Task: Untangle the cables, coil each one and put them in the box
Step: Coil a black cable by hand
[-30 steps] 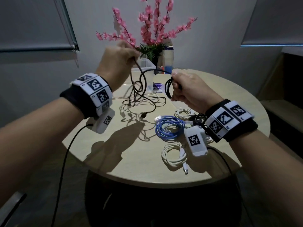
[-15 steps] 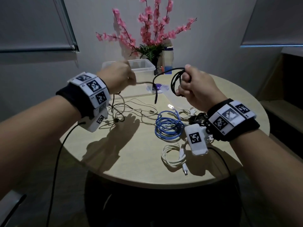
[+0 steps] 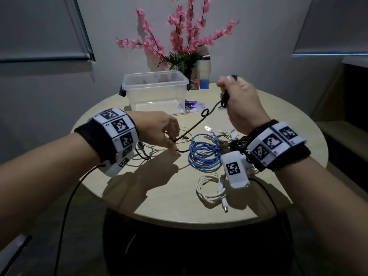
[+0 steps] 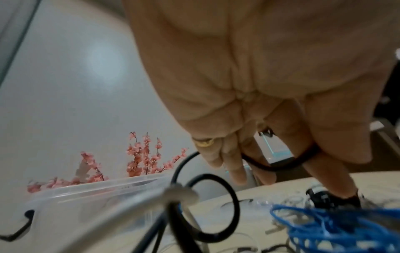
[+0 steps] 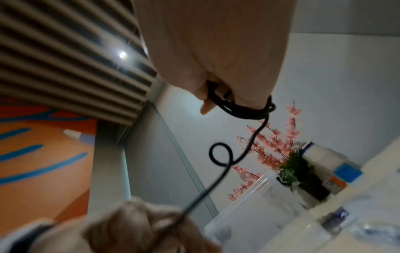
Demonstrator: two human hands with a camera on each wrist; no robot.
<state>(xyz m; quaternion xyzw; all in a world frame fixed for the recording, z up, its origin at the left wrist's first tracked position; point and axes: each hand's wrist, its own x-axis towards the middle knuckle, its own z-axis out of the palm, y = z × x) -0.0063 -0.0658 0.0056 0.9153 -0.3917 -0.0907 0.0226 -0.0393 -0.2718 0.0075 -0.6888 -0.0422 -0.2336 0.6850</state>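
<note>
A thin black cable (image 3: 199, 122) stretches between both hands over the round table (image 3: 155, 204). My right hand (image 3: 235, 98) is raised and grips several small black loops of it (image 5: 242, 109). My left hand (image 3: 165, 134) is low over the table and pinches the same cable (image 4: 279, 164) near its far end. One small kink loop (image 5: 220, 156) sits midway along the strand. The clear plastic box (image 3: 155, 90) stands behind the hands. A blue coil (image 3: 205, 152) and a white coil (image 3: 211, 190) lie on the table. Thin tangled cables (image 3: 151, 150) lie under my left hand.
A vase of pink flowers (image 3: 179, 36) and a white bottle (image 3: 204, 72) stand behind the box. More white and black cables (image 3: 233, 138) lie under my right wrist. A black wire (image 3: 67, 206) hangs from my left wrist device over the table's near edge.
My left hand has dropped from high beside the box down to the table, drawing the black cable out straight. My right hand stayed raised, holding its loops.
</note>
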